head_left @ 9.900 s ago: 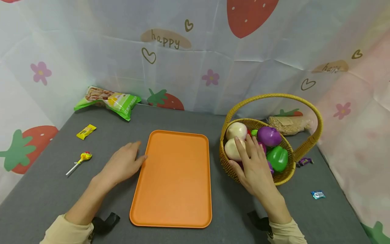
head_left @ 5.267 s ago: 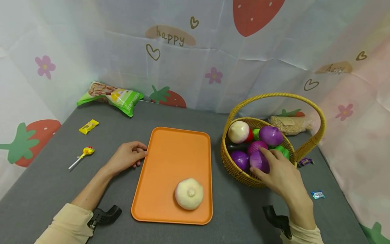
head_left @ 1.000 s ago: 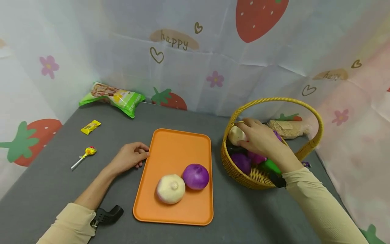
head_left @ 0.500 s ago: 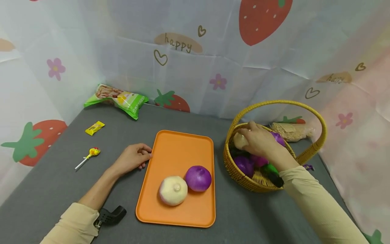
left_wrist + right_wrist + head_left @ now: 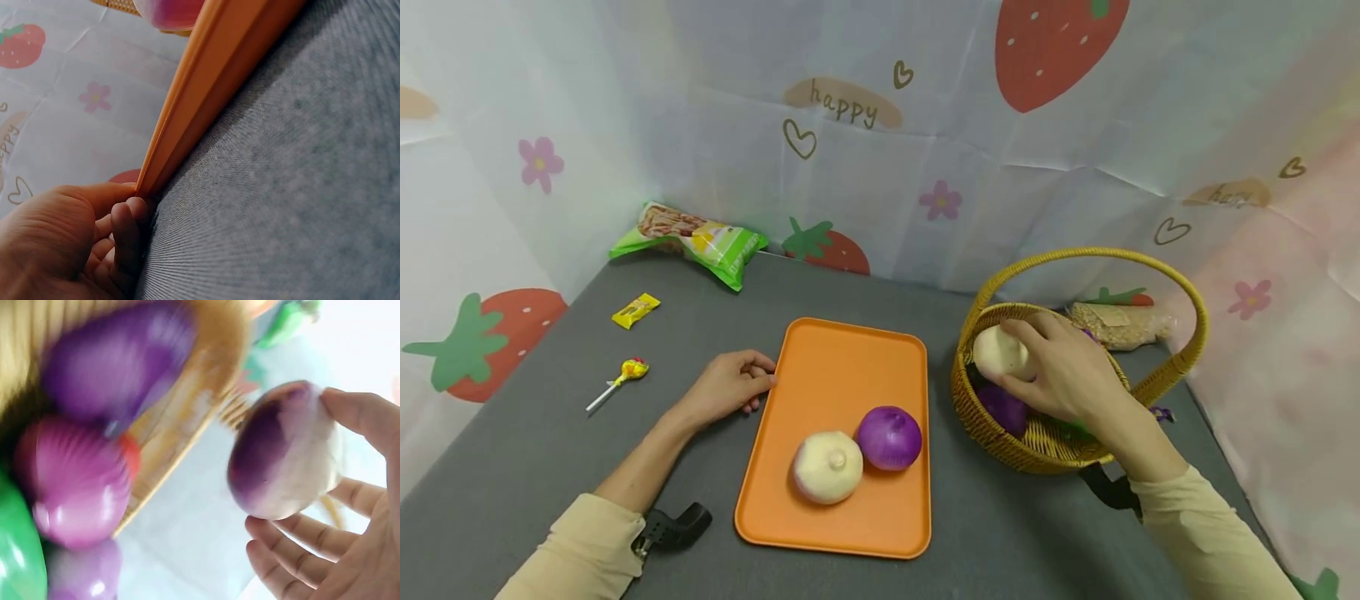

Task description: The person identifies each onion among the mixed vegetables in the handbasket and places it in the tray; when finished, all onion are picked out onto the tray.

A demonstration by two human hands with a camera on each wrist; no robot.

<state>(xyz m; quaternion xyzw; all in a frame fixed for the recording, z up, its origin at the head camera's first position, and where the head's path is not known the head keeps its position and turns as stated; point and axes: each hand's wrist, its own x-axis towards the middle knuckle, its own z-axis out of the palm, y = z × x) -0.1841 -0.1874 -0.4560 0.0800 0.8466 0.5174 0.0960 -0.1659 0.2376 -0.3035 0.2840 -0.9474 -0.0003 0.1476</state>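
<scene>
My right hand (image 5: 1063,367) grips a white and purple turnip (image 5: 1000,354) between thumb and fingertips, over the left part of the wicker basket (image 5: 1000,446). In the right wrist view this turnip (image 5: 284,450) is off the other vegetables. Beneath lie a purple onion (image 5: 1002,410), a magenta onion (image 5: 78,481), an eggplant-like purple vegetable (image 5: 119,362) and a green pepper (image 5: 15,544). On the orange tray (image 5: 842,358) sit another turnip (image 5: 828,467) and a purple onion (image 5: 889,438), side by side. At the tray's left rim, my left hand (image 5: 726,387) pinches the edge with curled fingers.
A lollipop (image 5: 619,383), a yellow wrapped candy (image 5: 636,310) and a green snack bag (image 5: 692,242) lie on the left. Behind the basket is a bag of grain (image 5: 1120,323); a purple candy (image 5: 1162,414) is at its right. The basket handle (image 5: 1090,252) arches high.
Over ten seconds, a turnip and a purple onion have come onto the tray. In the last second my right hand has lifted the second turnip from the basket. The left hand stays put.
</scene>
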